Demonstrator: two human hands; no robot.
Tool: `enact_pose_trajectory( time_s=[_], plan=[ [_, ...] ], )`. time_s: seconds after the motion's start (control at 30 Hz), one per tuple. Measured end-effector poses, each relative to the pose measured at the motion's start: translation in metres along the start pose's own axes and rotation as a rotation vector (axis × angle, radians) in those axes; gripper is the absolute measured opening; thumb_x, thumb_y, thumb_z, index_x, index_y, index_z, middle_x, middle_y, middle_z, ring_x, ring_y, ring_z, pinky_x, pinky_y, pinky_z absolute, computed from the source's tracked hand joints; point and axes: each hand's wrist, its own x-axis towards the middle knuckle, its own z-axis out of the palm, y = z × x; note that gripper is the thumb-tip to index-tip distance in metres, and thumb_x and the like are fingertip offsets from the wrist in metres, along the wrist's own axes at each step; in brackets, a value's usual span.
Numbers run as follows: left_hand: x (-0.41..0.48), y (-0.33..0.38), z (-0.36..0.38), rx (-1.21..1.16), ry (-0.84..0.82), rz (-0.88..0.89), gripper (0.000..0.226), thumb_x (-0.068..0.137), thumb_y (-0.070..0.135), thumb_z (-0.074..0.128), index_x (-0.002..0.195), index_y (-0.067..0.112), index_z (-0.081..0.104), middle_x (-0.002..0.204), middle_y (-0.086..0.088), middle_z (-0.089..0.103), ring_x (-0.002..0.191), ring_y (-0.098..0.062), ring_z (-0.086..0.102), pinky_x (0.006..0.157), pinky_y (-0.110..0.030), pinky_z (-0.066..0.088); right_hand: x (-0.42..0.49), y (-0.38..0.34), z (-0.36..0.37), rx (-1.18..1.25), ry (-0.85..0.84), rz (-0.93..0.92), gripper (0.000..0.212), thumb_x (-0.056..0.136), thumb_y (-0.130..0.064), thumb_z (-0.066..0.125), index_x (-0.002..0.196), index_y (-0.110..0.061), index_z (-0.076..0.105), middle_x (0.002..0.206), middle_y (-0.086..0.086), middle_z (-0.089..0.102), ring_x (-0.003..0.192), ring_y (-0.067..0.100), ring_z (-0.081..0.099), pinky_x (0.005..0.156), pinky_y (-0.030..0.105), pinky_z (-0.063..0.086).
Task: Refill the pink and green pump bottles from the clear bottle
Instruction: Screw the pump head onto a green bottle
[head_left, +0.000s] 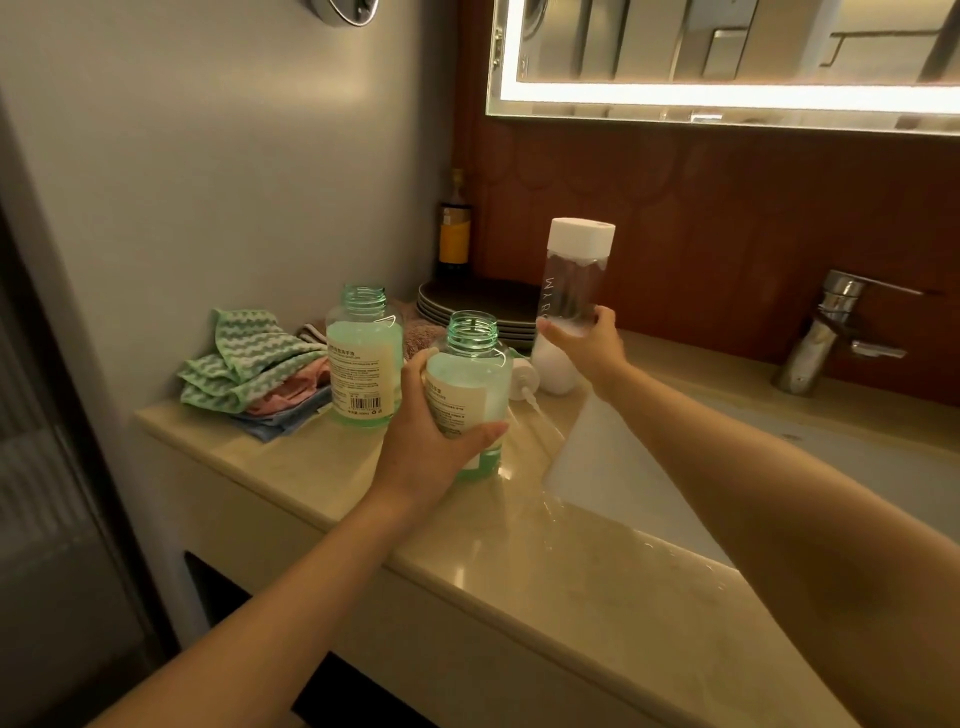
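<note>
I am wrapping my left hand (431, 441) around the lower body of the nearer green bottle (470, 384), fingers and thumb curled round it as it stands on the counter (322, 467), neck open with no pump in it. Just beyond that hand, to its left, the second bottle (363, 358) is standing free, also uncapped; it reads green to me too, so I cannot tell which one is meant to be pink. Both are looking filled well up their bodies with pale liquid.

My right hand (587, 348) is closing round the middle of the clear bottle (569, 306), holding it upright with its white cap (582, 234) on; whether its base is touching the counter I cannot tell. Only a low band of white liquid is showing below my fingers, so I judge most of it has been poured out.

Between my two hands a removed white pump (524, 382) is lying on its side.

By my reckoning the pouring is largely done. What is remaining is refitting the pumps; I am seeing only one.
</note>
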Motion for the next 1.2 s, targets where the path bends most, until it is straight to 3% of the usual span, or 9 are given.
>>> enact_pose_trajectory(
  time_s=[0.1, 0.13, 0.2, 0.33, 0.43, 0.63, 0.93, 1.03, 1.2],
  plan=[
    [0.0, -0.001, 0.0, 0.013, 0.017, 0.011, 0.09, 0.066, 0.022, 0.081, 0.136, 0.028, 0.024, 0.12, 0.014, 0.041, 0.109, -0.004, 0.044, 0.082, -0.012, 0.04, -0.016, 0.007, 0.005, -0.146, 0.302, -0.116, 0.063, 0.077, -0.052, 0.065, 0.116, -0.008, 0.045, 0.116, 0.009, 0.051, 0.097, 0.017, 0.048, 0.076, 0.028, 0.042],
    [0.0, -0.001, 0.0, 0.015, 0.022, 0.013, 0.09, 0.066, 0.022, 0.081, 0.136, 0.027, 0.025, 0.12, 0.014, 0.041, 0.109, -0.004, 0.044, 0.08, -0.01, 0.04, -0.021, 0.01, 0.008, -0.203, 0.317, -0.161, 0.052, 0.081, -0.05, 0.062, 0.109, -0.008, 0.048, 0.109, 0.008, 0.055, 0.089, 0.016, 0.047, 0.07, 0.027, 0.039],
    [0.0, 0.0, 0.0, 0.013, 0.03, 0.011, 0.09, 0.066, 0.021, 0.081, 0.136, 0.027, 0.025, 0.12, 0.015, 0.04, 0.109, -0.004, 0.043, 0.08, -0.01, 0.04, -0.029, 0.016, 0.013, -0.305, 0.218, -0.192, 0.041, 0.086, -0.048, 0.057, 0.102, -0.009, 0.053, 0.099, 0.006, 0.06, 0.08, 0.016, 0.051, 0.064, 0.027, 0.038],
    [-0.001, 0.0, 0.0, 0.013, 0.046, 0.014, 0.09, 0.067, 0.021, 0.081, 0.136, 0.027, 0.025, 0.12, 0.014, 0.04, 0.109, -0.005, 0.042, 0.081, -0.011, 0.042, -0.032, 0.009, 0.02, -0.545, 0.129, -0.273, 0.046, 0.086, -0.056, 0.052, 0.095, -0.011, 0.058, 0.085, 0.003, 0.062, 0.076, 0.019, 0.057, 0.063, 0.03, 0.043],
    [-0.001, 0.0, -0.001, 0.018, 0.053, 0.015, 0.09, 0.066, 0.022, 0.081, 0.136, 0.027, 0.025, 0.12, 0.014, 0.041, 0.11, -0.006, 0.043, 0.085, -0.018, 0.043, -0.033, 0.003, 0.027, -0.679, 0.043, -0.308, 0.044, 0.086, -0.054, 0.053, 0.1, -0.012, 0.054, 0.087, 0.004, 0.059, 0.074, 0.018, 0.053, 0.059, 0.029, 0.038],
    [0.001, -0.001, -0.001, 0.02, 0.069, 0.014, 0.089, 0.065, 0.023, 0.082, 0.135, 0.027, 0.026, 0.119, 0.014, 0.041, 0.109, -0.005, 0.043, 0.084, -0.017, 0.042, -0.038, 0.001, 0.032, -0.752, -0.091, -0.323, 0.036, 0.087, -0.043, 0.051, 0.107, -0.013, 0.052, 0.092, 0.003, 0.058, 0.078, 0.019, 0.052, 0.062, 0.03, 0.04],
    [-0.001, -0.002, -0.001, 0.023, 0.086, 0.009, 0.089, 0.064, 0.024, 0.082, 0.135, 0.027, 0.028, 0.118, 0.015, 0.043, 0.108, -0.004, 0.045, 0.086, -0.019, 0.042, -0.047, -0.027, 0.015, -0.431, 0.011, -0.299, 0.045, 0.084, -0.05, 0.058, 0.111, -0.014, 0.052, 0.092, -0.001, 0.057, 0.079, 0.017, 0.055, 0.065, 0.031, 0.044],
    [0.001, 0.0, -0.001, 0.005, 0.075, -0.023, 0.09, 0.064, 0.023, 0.082, 0.135, 0.029, 0.027, 0.119, 0.015, 0.043, 0.109, -0.006, 0.045, 0.09, -0.025, 0.044, -0.055, -0.049, 0.001, -0.113, 0.016, -0.295, 0.049, 0.082, -0.048, 0.061, 0.112, -0.011, 0.051, 0.098, 0.001, 0.057, 0.088, 0.017, 0.057, 0.077, 0.033, 0.051],
    [-0.001, 0.003, -0.001, -0.009, 0.039, -0.037, 0.089, 0.064, 0.021, 0.082, 0.134, 0.03, 0.028, 0.12, 0.01, 0.046, 0.108, -0.011, 0.048, 0.085, -0.026, 0.046, -0.078, -0.086, -0.025, 0.329, 0.061, -0.296, 0.038, 0.083, -0.041, 0.064, 0.107, -0.019, 0.045, 0.097, -0.002, 0.059, 0.091, 0.015, 0.063, 0.079, 0.029, 0.055]
  ],
)
